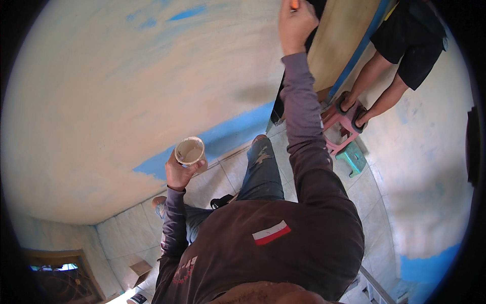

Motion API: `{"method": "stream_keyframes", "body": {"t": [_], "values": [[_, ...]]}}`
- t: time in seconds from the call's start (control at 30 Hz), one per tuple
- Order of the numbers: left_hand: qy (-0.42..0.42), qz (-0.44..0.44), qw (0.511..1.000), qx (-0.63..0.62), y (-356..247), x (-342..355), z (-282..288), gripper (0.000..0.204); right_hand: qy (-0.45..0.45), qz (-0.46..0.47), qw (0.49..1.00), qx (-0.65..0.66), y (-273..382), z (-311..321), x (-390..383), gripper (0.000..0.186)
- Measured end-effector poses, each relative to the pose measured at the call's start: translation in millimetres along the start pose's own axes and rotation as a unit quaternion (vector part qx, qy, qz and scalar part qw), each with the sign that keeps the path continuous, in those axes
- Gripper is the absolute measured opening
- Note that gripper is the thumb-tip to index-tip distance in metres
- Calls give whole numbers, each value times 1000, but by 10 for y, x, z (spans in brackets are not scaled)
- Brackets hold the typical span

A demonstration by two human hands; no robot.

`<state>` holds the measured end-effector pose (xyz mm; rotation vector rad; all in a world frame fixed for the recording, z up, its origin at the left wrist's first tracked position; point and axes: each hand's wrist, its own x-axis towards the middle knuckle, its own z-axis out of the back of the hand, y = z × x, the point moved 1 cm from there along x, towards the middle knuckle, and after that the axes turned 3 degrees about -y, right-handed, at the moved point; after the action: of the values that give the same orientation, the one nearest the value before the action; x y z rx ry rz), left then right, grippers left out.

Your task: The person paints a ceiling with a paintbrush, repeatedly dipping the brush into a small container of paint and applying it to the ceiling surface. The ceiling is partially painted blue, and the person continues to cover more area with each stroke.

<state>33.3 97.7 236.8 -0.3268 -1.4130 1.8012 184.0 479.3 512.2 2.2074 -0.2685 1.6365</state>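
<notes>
One tub [190, 140] with pale contents, gripped in the left hand [178, 176], fingers wrapped round its side, held in front of the one blue band [230, 129] along the lower edge of the wall [152, 86]; right hand [297, 28] raised, fingers curled shut on one orange piece [294, 5], mostly hidden, can't tell what it is. Two stools toward the right edge of the floor [372, 213]: one pink stool [347, 120], one teal stool [353, 157] just beside it. One co-worker [412, 43] in black shorts, two feet on the pink stool.
</notes>
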Motion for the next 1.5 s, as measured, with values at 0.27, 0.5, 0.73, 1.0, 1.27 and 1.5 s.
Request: {"method": "stream_keyframes", "body": {"t": [0.27, 0.5, 0.73, 1.0, 1.27, 1.5], "values": [[11, 2, 998, -55, -80, 34, -48, 73, 33, 57, 995, -81, -700, -242, 210, 27], [3, -5, 999, -43, -96, 37, -38, 74, 54, 61, 997, -13, 35, -511, 76, 23], [-8, -6, 999, -35, -183, 19, -20, 71, 43, 94, 986, 128, 881, -516, -81, 20], [1, 10, 1000, -20, -115, 24, -20, 74, 135, 130, 946, 266, 1459, -519, -359, 30], [-20, -12, 1000, -8, -72, 24, -51, 70, 117, 31, 950, 287, 1309, 10, -385, 26], [-21, -4, 1000, -20, -87, -20, -22, 71, -3, -29, 997, 69, 359, 266, -313, 14]]}}
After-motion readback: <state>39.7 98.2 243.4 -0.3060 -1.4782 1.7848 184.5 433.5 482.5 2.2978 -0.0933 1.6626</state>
